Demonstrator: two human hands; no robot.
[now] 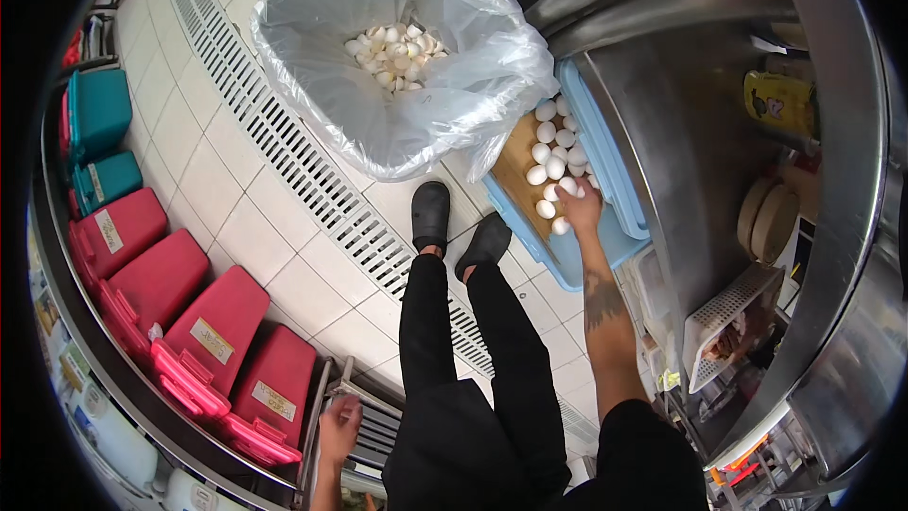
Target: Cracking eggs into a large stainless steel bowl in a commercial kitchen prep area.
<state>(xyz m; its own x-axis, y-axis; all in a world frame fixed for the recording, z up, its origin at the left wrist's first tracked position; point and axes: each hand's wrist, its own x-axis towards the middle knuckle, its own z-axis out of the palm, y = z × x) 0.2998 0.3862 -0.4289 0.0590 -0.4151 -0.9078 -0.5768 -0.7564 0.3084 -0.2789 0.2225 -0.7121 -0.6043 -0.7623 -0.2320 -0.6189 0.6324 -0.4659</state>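
My right hand (582, 206) reaches into a light blue plastic bin (567, 266) and closes its fingers around a white egg (567, 185). More white eggs (545, 132) lie around it on a brown surface in the bin. My left hand (340, 426) is raised at the lower left, beside a metal rack, with its fingers curled; whether it holds anything cannot be told. Ahead of my feet stands a large bin lined with a clear plastic bag (305, 85), with a heap of broken eggshells (397, 57) at its bottom.
Red lidded bins (220, 341) and teal bins (103, 113) line a shelf at left. A drain grate (284, 149) crosses the tiled floor. On the right, a steel counter (837, 177) stands over shelves with a white perforated basket (731, 326) and a yellow can (780, 103).
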